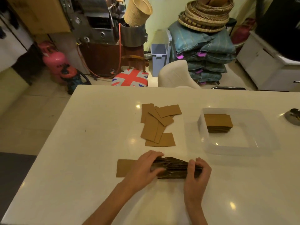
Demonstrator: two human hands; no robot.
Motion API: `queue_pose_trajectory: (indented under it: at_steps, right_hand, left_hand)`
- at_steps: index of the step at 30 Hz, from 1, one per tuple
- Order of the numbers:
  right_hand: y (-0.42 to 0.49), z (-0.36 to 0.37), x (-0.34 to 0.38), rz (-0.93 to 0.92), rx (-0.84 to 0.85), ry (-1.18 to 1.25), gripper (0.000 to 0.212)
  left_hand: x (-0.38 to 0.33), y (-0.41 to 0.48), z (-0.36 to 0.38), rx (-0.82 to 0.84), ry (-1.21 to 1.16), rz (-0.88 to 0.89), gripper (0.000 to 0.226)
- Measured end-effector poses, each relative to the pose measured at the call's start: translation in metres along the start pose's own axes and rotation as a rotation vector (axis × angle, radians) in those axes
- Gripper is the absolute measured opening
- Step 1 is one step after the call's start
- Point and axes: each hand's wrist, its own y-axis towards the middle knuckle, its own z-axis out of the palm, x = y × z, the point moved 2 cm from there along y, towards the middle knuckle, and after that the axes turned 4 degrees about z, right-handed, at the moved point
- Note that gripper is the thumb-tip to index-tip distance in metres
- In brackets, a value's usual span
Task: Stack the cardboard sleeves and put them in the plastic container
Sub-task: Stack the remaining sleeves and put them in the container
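**A:** Your left hand (142, 166) is curled round the nine o'clock end of the bundle of cardboard sleeves (176, 167), with the fingers over the top edge.

**B:** And your right hand (197, 172) grips the three o'clock end, thumb on your side. You're squeezing the bundle between both hands, edges up and a little fanned. I cannot tell whether it touches the white table (81, 159).

**A:** A single sleeve (125, 168) lies flat at nine o'clock from the bundle, partly under your left hand.

**B:** At twelve o'clock from the bundle you have the loose sleeves (158, 125), flat and overlapping in a rough pile.

**A:** The plastic container (235, 153) stands at two o'clock from the bundle, apart from it. A neat stack of sleeves (217, 121) sits inside, toward its ten o'clock corner.

**B:** A small dark dish (293, 116) is at the container's three o'clock, by the frame edge.
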Motion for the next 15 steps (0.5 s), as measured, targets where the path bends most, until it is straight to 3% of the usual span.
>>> queue_pose_trajectory:
  at_steps: [4,7,9,15]
  right_hand:
    - [0.010,-0.003,0.002,0.100,-0.135,0.020,0.016]
    - [0.015,-0.002,0.004,0.119,-0.156,0.003,0.015]
    - [0.015,-0.001,0.004,0.125,-0.148,-0.019,0.016]
    - [0.013,-0.012,-0.003,0.110,-0.190,-0.004,0.003]
  left_hand:
    - [-0.022,0.015,0.025,0.050,-0.352,0.073,0.071]
    - [-0.021,0.016,0.029,-0.073,-0.692,-0.049,0.055]
    - [-0.021,0.019,0.034,-0.148,-0.692,-0.067,0.037]
    - [-0.014,0.031,0.038,-0.329,-0.485,-0.155,0.024]
